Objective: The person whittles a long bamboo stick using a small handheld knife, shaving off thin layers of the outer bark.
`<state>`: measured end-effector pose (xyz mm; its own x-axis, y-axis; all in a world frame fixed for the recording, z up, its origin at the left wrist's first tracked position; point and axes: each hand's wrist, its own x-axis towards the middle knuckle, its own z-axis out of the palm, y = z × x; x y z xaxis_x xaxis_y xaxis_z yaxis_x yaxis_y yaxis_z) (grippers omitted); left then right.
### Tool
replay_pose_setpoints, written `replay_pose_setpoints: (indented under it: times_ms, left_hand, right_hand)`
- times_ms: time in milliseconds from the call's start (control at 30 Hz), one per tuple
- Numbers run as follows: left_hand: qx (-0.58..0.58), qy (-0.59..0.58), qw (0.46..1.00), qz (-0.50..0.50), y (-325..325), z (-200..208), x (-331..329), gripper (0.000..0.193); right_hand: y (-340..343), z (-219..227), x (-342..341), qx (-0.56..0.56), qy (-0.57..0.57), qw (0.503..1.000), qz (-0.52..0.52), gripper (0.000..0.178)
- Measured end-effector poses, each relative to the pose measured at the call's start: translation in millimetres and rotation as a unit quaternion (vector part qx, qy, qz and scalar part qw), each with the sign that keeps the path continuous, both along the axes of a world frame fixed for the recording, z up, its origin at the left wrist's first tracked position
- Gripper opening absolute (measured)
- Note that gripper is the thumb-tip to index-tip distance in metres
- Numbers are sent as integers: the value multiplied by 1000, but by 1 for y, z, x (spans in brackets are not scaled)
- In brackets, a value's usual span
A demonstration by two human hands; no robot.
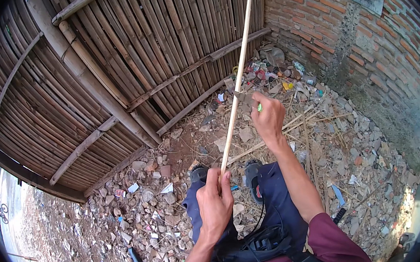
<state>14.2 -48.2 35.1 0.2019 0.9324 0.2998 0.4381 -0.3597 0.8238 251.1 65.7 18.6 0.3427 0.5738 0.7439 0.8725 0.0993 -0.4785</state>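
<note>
In the head view, a pale, slender stick (231,129) is held out in front of the person, its long axis running from between the knees away to the top edge, leaning a little to the right. The left hand (215,202) is closed around its near end, with the thumb along it. The right hand (268,117) lies farther out, to the right of the stick, its fingers curled round a knife with a bit of green at the grip; the dark blade (245,99) points left, across the stick's axis, and its tip seems to touch the stick. So the right hand is nearer the meeting point, the left well below it. Rubble (166,199) lies under both, before a slatted fence (160,44).
</note>
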Motion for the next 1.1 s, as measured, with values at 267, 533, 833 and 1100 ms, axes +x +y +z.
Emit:
replay_pose_setpoints:
  times_ms: [267,533,833,1100]
  left_hand:
    - [-4,-29,1000,-1,18,-9,-2,12]
    - [10,-18,1000,2,18,-2,5,9]
    - [109,-2,993,34,22,-18,12,9]
    - [84,20,996,30,13,-20,8,9]
  right_hand:
    - [-30,-20,-40,17,-16,995,95,13]
    - [-38,-30,-60,-18,-49,983,175,23]
    - [-30,-24,-60,-33,-59,989,132,17]
    - [-6,-19,-39,-22,-41,998,30,9]
